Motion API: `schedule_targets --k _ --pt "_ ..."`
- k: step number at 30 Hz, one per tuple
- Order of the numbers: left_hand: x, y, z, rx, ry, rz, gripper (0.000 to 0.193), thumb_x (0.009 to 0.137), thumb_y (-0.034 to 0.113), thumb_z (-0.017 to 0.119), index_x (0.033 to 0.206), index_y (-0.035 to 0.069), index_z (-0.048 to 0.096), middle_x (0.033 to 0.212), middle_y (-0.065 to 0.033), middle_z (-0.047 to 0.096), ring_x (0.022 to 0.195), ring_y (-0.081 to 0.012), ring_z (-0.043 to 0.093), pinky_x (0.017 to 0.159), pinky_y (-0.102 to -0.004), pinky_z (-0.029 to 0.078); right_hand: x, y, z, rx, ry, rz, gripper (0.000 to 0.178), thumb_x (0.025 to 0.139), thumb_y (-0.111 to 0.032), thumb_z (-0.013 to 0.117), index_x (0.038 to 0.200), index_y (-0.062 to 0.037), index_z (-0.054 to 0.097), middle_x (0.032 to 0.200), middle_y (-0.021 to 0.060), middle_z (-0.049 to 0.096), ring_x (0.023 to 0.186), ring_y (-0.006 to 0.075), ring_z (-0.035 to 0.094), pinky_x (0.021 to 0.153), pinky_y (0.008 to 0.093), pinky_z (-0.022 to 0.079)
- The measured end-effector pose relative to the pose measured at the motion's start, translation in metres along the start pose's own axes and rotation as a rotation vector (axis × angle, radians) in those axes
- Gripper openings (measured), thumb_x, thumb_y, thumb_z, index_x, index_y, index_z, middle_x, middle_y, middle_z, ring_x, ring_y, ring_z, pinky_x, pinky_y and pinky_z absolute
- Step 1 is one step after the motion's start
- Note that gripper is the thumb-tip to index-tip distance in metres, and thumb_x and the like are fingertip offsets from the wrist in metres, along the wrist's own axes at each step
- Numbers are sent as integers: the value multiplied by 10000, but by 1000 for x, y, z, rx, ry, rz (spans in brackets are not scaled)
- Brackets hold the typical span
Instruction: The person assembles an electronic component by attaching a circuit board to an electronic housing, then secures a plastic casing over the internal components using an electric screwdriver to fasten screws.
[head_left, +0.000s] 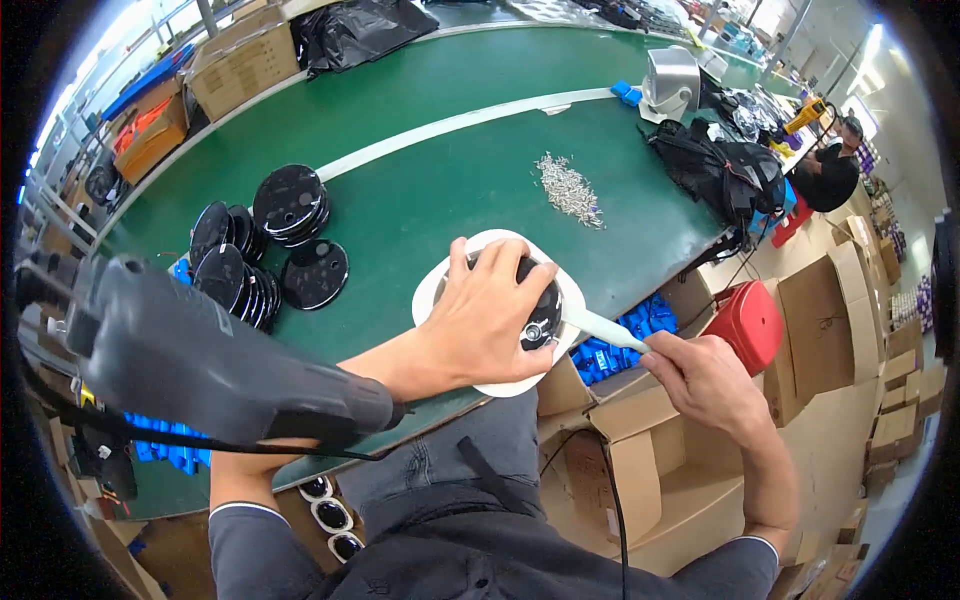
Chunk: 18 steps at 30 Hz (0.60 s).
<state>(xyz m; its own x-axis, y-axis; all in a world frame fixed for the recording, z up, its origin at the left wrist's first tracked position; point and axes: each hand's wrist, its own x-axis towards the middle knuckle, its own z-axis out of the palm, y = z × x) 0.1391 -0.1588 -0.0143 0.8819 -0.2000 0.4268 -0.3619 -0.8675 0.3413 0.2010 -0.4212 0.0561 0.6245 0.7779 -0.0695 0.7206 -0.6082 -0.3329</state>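
A white, rounded housing point(428, 298) with a long pale handle point(606, 329) lies at the near edge of the green table. Set in its middle is a glossy black disc point(546, 312), with a small metal-looking round spot near its edge. My left hand point(480, 315) lies over this disc, fingers spread and bent down around it, covering much of it. At the handle's end, my right hand point(705, 380) is closed around it. A black electric screwdriver point(220, 365) hangs in the left foreground, in front of my left forearm, touched by neither hand.
Glossy black discs point(288, 203) stand in stacks at the left. A pile of small screws point(570, 190) lies farther back. Cardboard boxes point(640, 480), one with blue pieces point(605, 360), and a red stool point(750, 325) are at the right. A person point(830, 172) sits beyond.
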Motion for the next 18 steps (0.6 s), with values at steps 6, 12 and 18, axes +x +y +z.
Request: schedule_targets --k 6,12,18 --pt "0 -16 -23 -95 -233 21 873 689 447 789 1381 56 429 1377 -256 374 1316 -440 364 1081 -654 226 -3 25 34 59 52 -54 179 958 -230 572 888 -73 524 611 170 559 585 395 581 512 492 429" --pt "-10 -27 -48 1 -470 152 1193 606 677 783 1501 72 277 1535 -279 206 1437 -471 183 1116 -672 159 -3 19 39 120 26 -63 174 970 -212 545 900 -69 478 618 187 553 586 419 579 508 519 427" --pt "-17 -20 -41 -22 -359 119 1186 620 698 760 1487 35 296 1512 -277 246 1420 -459 227 1066 -595 275 -23 -18 51 95 31 91 161 987 -181 495 937 -52 413 636 219 564 586 466 562 522 561 423"
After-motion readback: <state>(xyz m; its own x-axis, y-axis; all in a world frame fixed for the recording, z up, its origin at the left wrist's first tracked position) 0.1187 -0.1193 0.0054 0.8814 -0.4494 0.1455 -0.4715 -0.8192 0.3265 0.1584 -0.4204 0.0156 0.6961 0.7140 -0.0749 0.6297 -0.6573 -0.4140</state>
